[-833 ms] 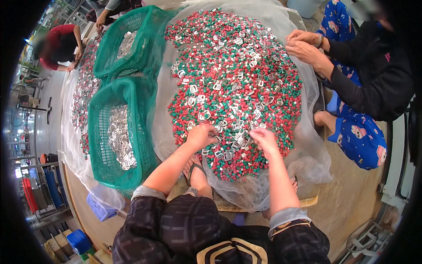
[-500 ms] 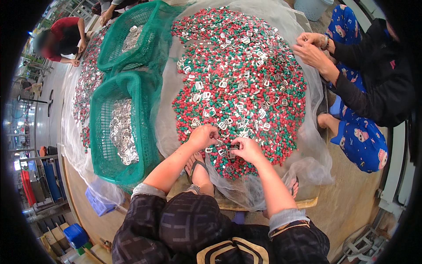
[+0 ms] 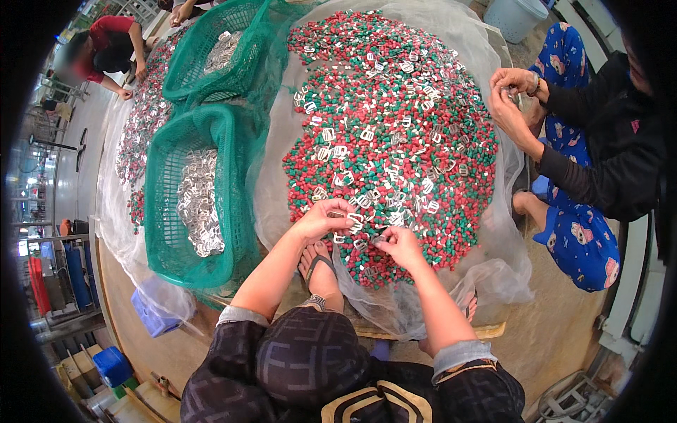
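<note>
A wide pile of small red, green and white pellets [image 3: 395, 158], with silver metal slider buckles mixed in, spreads in front of me. Over its near edge, my left hand [image 3: 324, 217] is closed, with a metal buckle [image 3: 355, 223] held at the fingertips. Close by on the right, my right hand [image 3: 400, 248] is closed in a pinch low over the pellets; what is between its fingertips is too small to make out. On the left stands a green mesh basket [image 3: 229, 176] holding many loose metal buckles [image 3: 200, 204].
Sheer white netting [image 3: 504, 264] lies under the pile. A second green basket [image 3: 185, 76] with buckles stands farther back. At the right, a co-worker's hands [image 3: 513, 99] meet over the pile's edge; another person [image 3: 113, 53] reaches in at far left. A grey bucket [image 3: 515, 17] stands behind.
My left hand has turned and opened its grip slightly, so the buckle at its fingertips shows more. My right hand has shifted slightly right. The whole view has moved a little.
</note>
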`<state>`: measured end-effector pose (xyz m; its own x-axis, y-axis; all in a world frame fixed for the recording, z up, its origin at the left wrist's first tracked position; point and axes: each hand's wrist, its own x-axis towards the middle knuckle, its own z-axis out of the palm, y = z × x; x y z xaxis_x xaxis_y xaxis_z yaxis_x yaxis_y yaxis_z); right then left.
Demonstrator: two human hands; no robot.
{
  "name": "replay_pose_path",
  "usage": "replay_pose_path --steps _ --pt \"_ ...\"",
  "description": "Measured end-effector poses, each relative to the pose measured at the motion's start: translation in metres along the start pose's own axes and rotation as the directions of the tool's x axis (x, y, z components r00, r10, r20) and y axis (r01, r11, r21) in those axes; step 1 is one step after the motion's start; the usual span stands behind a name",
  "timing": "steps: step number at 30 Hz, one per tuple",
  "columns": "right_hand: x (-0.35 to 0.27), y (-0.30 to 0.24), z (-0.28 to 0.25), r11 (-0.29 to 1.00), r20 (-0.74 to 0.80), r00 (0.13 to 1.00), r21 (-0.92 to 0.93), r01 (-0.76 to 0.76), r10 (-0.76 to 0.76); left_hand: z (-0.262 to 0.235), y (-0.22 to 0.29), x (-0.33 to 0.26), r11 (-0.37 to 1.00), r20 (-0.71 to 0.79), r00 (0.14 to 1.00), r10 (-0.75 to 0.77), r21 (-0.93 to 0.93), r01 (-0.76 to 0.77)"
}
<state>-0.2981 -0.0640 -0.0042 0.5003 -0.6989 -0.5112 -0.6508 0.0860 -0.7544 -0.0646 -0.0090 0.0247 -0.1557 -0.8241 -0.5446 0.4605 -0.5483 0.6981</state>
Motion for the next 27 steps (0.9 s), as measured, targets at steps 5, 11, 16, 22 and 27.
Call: replay_pose_path --steps 5,11,16,22,27 --pt "0.004 -0.010 -0.017 0.825 0.166 0.976 0.526 -0.208 0.141 0.008 -0.002 -0.005 0.998 -0.015 1.000 -0.004 -0.066 0.003" --pt "0.006 -0.029 -0.019 0.835 0.188 0.980 0.528 -0.153 0.061 0.028 -0.016 0.003 0.996 0.003 0.999 -0.036 -0.077 0.036" --pt "0.005 -0.039 -0.017 0.913 0.118 0.989 0.406 0.030 -0.086 0.034 -0.027 0.010 0.998 -0.033 0.999 0.006 0.059 -0.004" --pt "-0.006 -0.021 -0.012 0.990 0.186 0.977 0.112 0.083 -0.103 0.000 -0.021 -0.008 0.950 0.077 0.994 0.079 -0.309 -0.052" --pt "-0.023 -0.017 0.006 0.876 0.285 0.944 -0.397 0.274 -0.166 -0.006 -0.008 -0.020 0.967 0.052 0.993 0.106 -0.239 -0.091"
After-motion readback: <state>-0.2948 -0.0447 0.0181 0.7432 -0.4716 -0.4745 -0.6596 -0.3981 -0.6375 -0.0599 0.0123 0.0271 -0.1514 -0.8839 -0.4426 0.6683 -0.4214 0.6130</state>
